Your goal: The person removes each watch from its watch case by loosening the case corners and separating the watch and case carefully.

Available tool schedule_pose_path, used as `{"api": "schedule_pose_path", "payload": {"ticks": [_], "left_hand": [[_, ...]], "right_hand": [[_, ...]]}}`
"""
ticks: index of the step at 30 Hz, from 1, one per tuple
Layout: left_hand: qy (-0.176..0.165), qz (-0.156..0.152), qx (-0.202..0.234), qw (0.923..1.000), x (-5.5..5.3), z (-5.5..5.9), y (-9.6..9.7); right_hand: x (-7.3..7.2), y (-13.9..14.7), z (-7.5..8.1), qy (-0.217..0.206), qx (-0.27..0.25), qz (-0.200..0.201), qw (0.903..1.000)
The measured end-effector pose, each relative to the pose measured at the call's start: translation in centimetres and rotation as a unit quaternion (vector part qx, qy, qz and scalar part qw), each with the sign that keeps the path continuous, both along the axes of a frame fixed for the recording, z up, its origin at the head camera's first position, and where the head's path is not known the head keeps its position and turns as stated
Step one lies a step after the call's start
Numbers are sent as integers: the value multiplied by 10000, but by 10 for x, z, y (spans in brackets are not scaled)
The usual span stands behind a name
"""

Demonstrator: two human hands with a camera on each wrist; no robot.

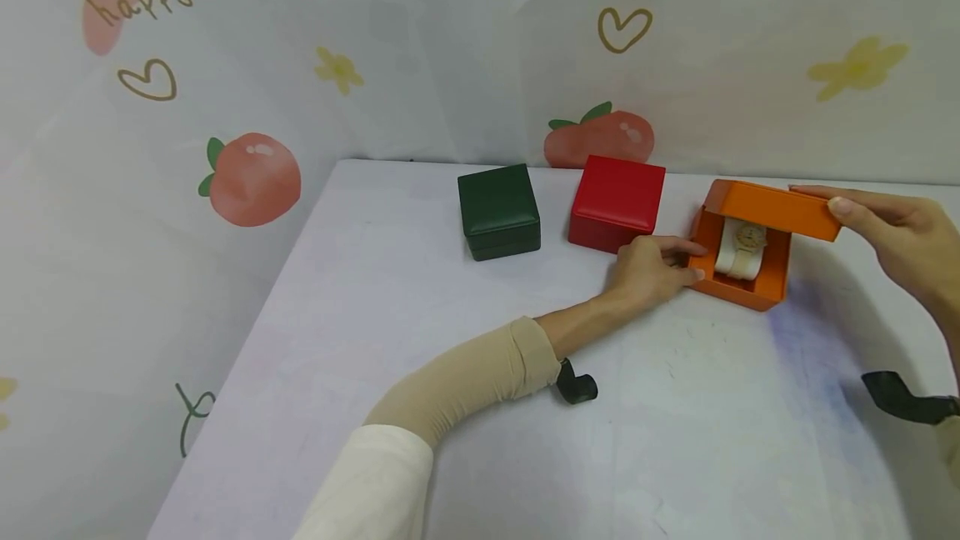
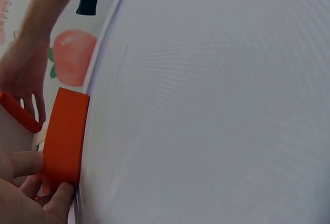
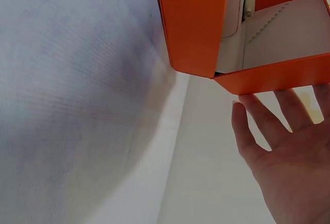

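An orange box [image 1: 742, 292] stands on the white table at the right, its hinged lid [image 1: 780, 208] half raised. Inside, a gold watch [image 1: 748, 236] is wrapped round a white cushion [image 1: 738, 263]. My left hand [image 1: 690, 261] grips the box's left wall; in the left wrist view its thumb and fingers [image 2: 23, 163] pinch that orange wall [image 2: 64, 136]. My right hand [image 1: 832, 200] holds the lid's free edge, thumb in front and fingers behind. From the right wrist, the fingers [image 3: 289, 110] reach straight behind the lid's rim [image 3: 273, 77], beside the box wall [image 3: 193, 22].
A dark green box [image 1: 498, 211] and a red box [image 1: 617, 202], both closed, stand left of the orange one near the table's [image 1: 450, 315] back edge. A printed cloth backdrop [image 1: 255, 177] hangs behind and to the left. Black straps [image 1: 576, 386] sit at both wrists.
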State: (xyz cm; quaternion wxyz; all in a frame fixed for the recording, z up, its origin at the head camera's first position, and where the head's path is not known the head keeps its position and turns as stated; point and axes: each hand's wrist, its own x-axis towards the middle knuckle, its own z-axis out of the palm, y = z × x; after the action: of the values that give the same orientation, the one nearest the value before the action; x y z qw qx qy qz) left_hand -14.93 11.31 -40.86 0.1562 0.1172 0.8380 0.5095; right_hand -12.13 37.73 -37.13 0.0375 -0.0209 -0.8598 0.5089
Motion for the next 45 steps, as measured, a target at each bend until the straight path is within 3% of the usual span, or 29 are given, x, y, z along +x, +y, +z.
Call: {"api": "schedule_pose_path", "payload": {"ticks": [5, 11, 18, 23, 27, 29, 36, 43, 45], "left_hand": [[15, 9, -134, 9999, -1, 1, 0], [24, -12, -225, 9997, -2, 1, 1], [-12, -9, -161, 9999, -1, 1, 2], [-67, 8, -119, 9999, 0, 0, 2], [-73, 35, -100, 9999, 1, 1, 2], [-68, 45, -65, 9999, 1, 1, 2], [-52, 52, -41, 10000, 2, 3, 1], [-102, 118, -12, 9999, 2, 4, 2], [-95, 136, -12, 9999, 2, 4, 2]], "right_hand": [[2, -3, 3, 43, -134, 96, 9999], [0, -4, 3, 550, -359, 171, 9977], [-2, -6, 2, 580, -360, -205, 9975], [-5, -9, 1, 944, -505, -135, 9942], [-8, -11, 1, 920, -630, -197, 9936], [-9, -11, 2, 823, -779, -139, 9935], [-9, -8, 4, 765, -282, 493, 9954], [-12, -9, 3, 921, -512, 640, 9924], [-13, -10, 4, 1058, -835, 572, 9892]]}}
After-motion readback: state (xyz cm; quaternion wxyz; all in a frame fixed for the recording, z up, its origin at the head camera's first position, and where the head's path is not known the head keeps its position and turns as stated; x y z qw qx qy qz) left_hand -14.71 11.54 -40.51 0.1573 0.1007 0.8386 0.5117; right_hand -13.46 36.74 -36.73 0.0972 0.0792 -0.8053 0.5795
